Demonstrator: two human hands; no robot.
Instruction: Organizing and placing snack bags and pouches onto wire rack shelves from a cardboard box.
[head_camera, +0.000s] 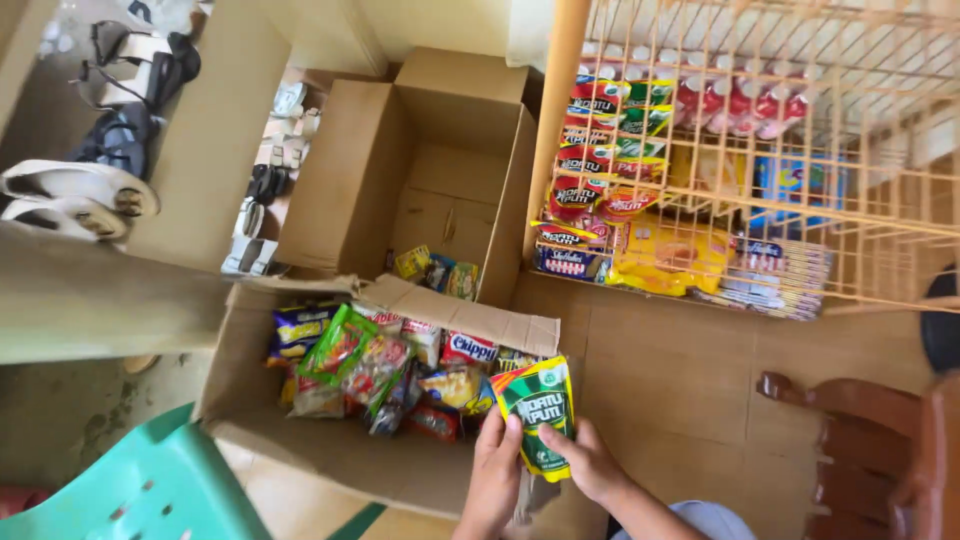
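Just above the snack box (300, 440), both hands' fingers (512, 428) grip a green pouch (540, 412) between them.

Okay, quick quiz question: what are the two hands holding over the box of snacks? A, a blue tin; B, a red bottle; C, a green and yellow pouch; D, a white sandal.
C: both the left hand and the right hand grip a green and yellow pouch at the near edge of the cardboard box filled with snack packets.
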